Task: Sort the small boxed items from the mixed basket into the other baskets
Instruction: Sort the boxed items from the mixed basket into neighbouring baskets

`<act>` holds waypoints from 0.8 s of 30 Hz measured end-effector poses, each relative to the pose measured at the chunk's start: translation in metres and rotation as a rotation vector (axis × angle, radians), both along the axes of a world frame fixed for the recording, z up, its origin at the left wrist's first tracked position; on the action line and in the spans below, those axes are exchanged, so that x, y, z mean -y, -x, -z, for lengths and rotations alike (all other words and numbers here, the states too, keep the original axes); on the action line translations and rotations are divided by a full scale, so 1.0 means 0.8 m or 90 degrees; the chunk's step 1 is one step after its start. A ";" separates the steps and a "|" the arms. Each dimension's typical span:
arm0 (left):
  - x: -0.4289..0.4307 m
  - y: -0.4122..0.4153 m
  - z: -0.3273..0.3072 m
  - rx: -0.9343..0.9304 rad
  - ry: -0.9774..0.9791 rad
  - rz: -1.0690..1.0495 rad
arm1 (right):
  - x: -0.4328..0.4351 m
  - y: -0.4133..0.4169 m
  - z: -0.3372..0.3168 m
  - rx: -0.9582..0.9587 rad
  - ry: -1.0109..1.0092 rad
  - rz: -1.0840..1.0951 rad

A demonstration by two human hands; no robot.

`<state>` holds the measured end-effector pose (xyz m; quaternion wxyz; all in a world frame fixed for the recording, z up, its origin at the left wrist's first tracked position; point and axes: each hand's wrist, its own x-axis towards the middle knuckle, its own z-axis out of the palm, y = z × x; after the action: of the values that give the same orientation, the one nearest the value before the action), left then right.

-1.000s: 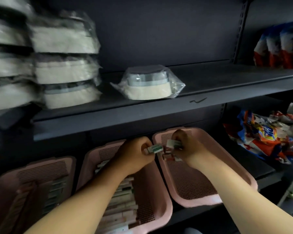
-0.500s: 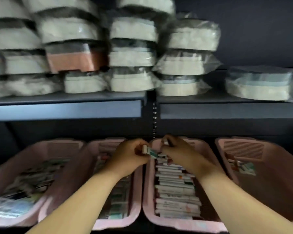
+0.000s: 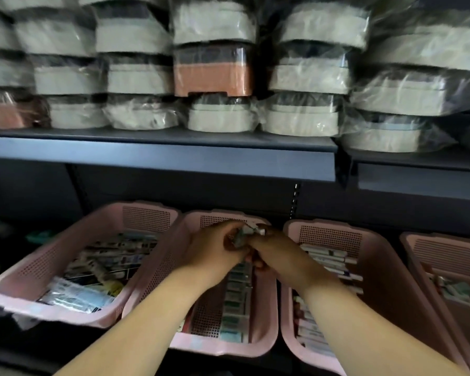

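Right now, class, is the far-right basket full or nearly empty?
Nearly empty: the visible part of the far-right basket is mostly bare floor, a few small boxes by its left wall.

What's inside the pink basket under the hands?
A row of small boxes along the right of the basket, bare mesh floor beside it. The left hand and right hand hide its far end.
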<state>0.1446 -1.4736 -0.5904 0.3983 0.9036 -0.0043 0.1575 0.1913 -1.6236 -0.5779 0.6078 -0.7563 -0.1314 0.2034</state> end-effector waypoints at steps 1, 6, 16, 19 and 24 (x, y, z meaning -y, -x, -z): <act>-0.003 0.000 0.002 -0.002 -0.027 -0.003 | -0.003 0.001 0.002 -0.023 -0.007 -0.005; -0.020 0.003 0.006 -0.027 -0.074 0.011 | 0.001 -0.004 0.006 -0.028 -0.001 -0.002; -0.012 0.038 0.022 -0.318 -0.280 0.161 | 0.015 -0.022 0.032 0.246 0.274 -0.041; -0.005 0.043 0.030 -0.347 -0.340 0.211 | 0.012 -0.024 0.036 0.263 0.308 -0.041; 0.004 0.042 0.039 -0.374 -0.403 0.205 | 0.012 -0.026 0.042 0.258 0.313 -0.038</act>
<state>0.1110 -1.4772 -0.6213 0.1065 0.9750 -0.0793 -0.1784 0.2123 -1.6336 -0.6113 0.3620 -0.9014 -0.2192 0.0921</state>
